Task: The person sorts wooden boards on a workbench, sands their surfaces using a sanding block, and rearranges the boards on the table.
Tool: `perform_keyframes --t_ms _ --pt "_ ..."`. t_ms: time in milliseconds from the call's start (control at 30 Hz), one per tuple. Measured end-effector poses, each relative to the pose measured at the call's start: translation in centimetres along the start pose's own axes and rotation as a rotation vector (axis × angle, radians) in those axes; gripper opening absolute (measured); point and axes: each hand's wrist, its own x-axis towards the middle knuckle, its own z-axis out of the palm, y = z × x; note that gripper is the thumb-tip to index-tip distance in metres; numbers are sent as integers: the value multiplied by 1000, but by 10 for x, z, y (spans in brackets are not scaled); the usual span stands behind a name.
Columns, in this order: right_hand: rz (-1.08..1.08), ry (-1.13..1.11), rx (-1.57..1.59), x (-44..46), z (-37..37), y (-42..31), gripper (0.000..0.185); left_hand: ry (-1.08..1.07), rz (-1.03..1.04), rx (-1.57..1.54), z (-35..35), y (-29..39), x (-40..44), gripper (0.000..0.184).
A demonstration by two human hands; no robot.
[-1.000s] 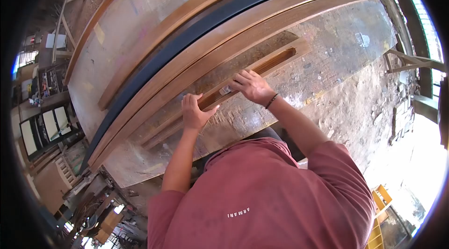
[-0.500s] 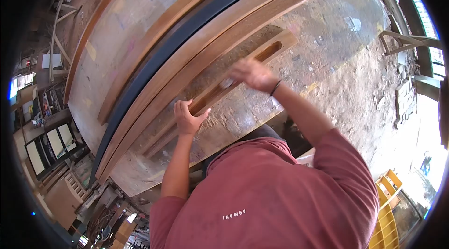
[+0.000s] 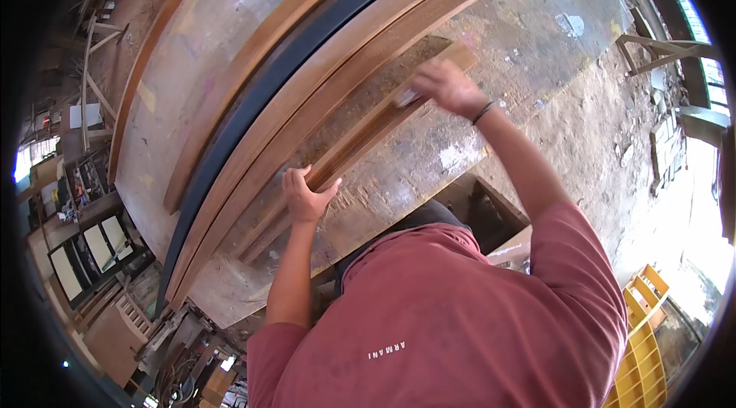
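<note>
Head view: on the broad worktable [image 3: 529,55], a grooved wooden piece [image 3: 366,137] lies slantwise beneath both hands.
The piece could skid or twist on that scuffed top if the hold at one end slackened. The left hand [image 3: 305,197] pinches it, thumb and fingers on opposite edges; the right hand [image 3: 451,88] curls around a small pale item [image 3: 405,98] at the groove, seemingly a pad or cloth, though blur hides which. Knuckles might scrape the groove's edge, and the item might slip out through a loose grasp. Among the things around, two long boards [image 3: 349,80] run just beyond, limiting room on the far side; next come a dark blue strip [image 3: 290,68] and a shorter plank [image 3: 244,77]. The left hand itself blocks the groove's left end.
</note>
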Motion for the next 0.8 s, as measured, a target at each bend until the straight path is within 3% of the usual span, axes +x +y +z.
perform_keyframes --t_ms 100,167,233,267,367,433,533,567,633,667,733,800 --pt "48 22 -25 0 -30 -19 27 26 20 8 -5 1 -5 72" --pt "-118 251 -74 -3 47 -31 28 51 53 6 3 0 3 71" --pt "-220 62 136 26 5 -105 23 43 57 26 -1 3 -6 72" --pt "-235 85 133 35 4 -106 20 28 32 5 -1 5 -1 72" --pt "-154 243 36 13 39 -38 19 10 23 -3 -2 5 2 71" --pt "27 147 99 6 -41 -9 21 24 17 -4 0 3 2 70" --pt "178 -18 40 2 -47 -26 25 36 20 7 -1 5 2 70" --pt "151 109 -50 -7 -20 -25 27 65 31 2 6 3 15 70" --pt "-41 138 39 -9 1 -52 28 16 -8 24 1 4 1 69" --pt "-28 143 43 -1 3 -59 28 15 -15 26 2 4 1 69" --pt "-23 -111 111 17 1 -63 27 -1 -11 20 0 4 -1 70" --pt "-34 -49 -7 8 9 -6 28 -13 -16 11 0 3 1 70"
